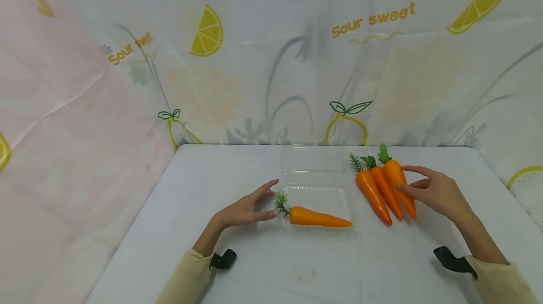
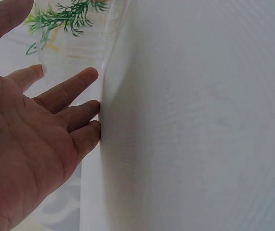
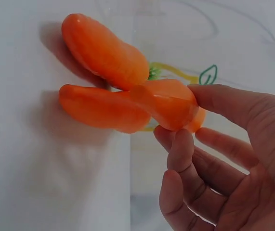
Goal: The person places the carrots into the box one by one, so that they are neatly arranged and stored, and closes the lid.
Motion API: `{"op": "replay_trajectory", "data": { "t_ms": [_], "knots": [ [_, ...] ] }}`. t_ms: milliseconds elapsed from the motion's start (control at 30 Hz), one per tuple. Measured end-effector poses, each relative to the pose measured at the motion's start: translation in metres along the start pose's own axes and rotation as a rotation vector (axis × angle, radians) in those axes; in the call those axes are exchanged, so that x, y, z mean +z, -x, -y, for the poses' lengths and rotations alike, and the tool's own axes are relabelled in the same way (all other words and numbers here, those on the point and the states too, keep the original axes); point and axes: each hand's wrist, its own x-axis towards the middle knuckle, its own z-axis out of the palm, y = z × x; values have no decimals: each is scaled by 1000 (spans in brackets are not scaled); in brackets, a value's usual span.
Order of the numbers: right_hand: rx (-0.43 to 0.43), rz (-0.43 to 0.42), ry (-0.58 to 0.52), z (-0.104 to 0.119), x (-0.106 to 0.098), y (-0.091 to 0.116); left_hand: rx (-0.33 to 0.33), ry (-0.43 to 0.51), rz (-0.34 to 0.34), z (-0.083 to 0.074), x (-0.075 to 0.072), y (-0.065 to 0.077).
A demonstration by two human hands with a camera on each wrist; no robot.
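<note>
Lemon-print cloth (image 1: 254, 82) backs the bench (image 1: 242, 162); your right hand (image 1: 439, 193) pinches a carrot (image 1: 394, 174); only left wrist shows your spread left hand (image 2: 31, 132) palm-side.

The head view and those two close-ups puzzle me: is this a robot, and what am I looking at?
No robot here: these are a person's left hand and right hand, both bare. The wide picture comes from a camera worn on the head; the close-ups come from one on each wrist. On the white table sits a clear plastic container with one orange carrot in it. Three more carrots are to its right. The right hand pinches the rightmost carrot. The left hand is beside the container's left edge, holding nothing.
</note>
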Motion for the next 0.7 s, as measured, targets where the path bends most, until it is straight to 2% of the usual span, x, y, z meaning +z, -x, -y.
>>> {"op": "replay_trajectory", "data": {
  "t_ms": [300,533,700],
  "knots": [
    [-9,12,-85,25,0,4,2,5,-2,-1,-1,0],
    [-94,-1,-127,36,6,4,2,12,-2,-2,0,1],
    [-123,14,-149,43,12,1,0,6,-5,-1,0,0]
  ]
}}
